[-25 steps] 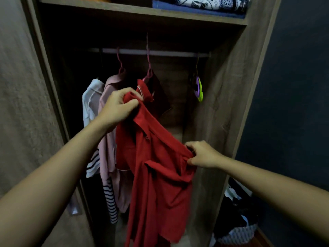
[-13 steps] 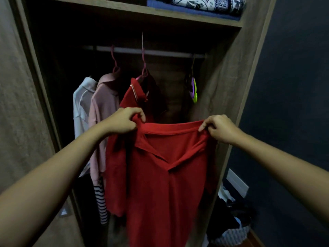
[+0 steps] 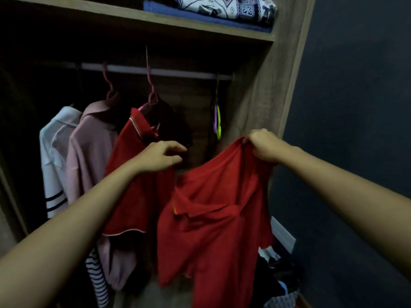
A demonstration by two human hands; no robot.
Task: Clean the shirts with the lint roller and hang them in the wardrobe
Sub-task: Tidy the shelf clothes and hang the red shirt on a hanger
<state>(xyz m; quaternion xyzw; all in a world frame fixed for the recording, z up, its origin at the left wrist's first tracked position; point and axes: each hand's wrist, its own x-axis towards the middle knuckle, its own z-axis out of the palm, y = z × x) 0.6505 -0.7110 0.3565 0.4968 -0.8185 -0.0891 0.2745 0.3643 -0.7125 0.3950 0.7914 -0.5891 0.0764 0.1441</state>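
A loose red polo shirt (image 3: 218, 218) hangs from my right hand (image 3: 264, 145), which grips one shoulder of it at the right of the open wardrobe. My left hand (image 3: 162, 156) is off the shirt, fingers loosely extended in front of the dark gap between the hung clothes and the rail's right end. Another red shirt (image 3: 135, 174) with a striped collar hangs on a pink hanger (image 3: 152, 94) from the rail (image 3: 155, 71). No lint roller is in view.
A pink shirt (image 3: 89, 156) and a white shirt (image 3: 55, 156) hang left of the red one. Empty purple and green hangers (image 3: 216, 121) hang at the rail's right end. Folded textiles (image 3: 222, 7) lie on the upper shelf. A basket of clothes (image 3: 280, 285) sits at the lower right.
My left hand has let go of the red shirt and moved up toward the rail area. The shirt now droops from my right hand alone, shifted to the right.
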